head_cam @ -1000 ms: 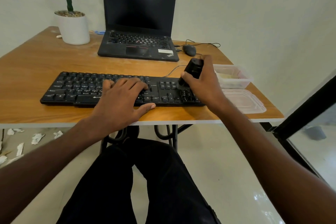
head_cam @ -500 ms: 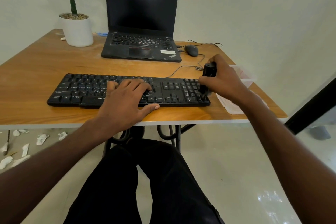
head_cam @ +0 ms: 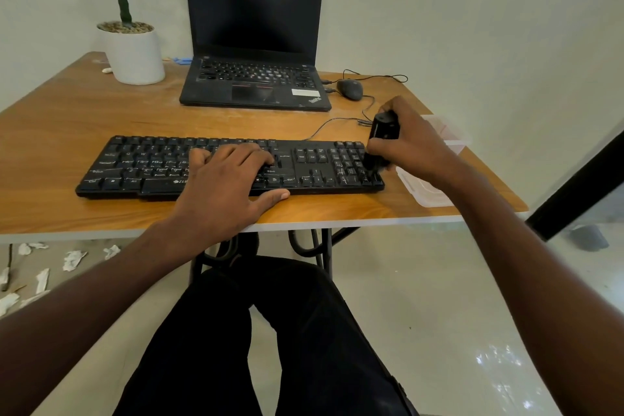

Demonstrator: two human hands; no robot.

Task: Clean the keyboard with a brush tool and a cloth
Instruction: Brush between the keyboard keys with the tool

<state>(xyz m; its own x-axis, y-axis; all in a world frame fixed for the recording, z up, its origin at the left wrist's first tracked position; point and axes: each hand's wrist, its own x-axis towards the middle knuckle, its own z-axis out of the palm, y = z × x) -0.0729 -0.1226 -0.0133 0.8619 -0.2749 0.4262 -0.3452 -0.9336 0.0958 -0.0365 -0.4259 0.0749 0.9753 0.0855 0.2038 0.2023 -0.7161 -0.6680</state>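
With the left hand (head_cam: 223,186) spread flat on the keyboard (head_cam: 314,165) and the brush tool (head_cam: 380,145) gripped by the right hand (head_cam: 413,145) at the numpad edge, debris could be swept onto the surface (head_cam: 67,111).

We have a single wide-angle view from the head, looking forward and down over our own forearms at the wooden table (head_cam: 67,118), close above the keyboard (head_cam: 141,165) at its near edge, with the laptop (head_cam: 253,44) against the wall beyond and our lap below
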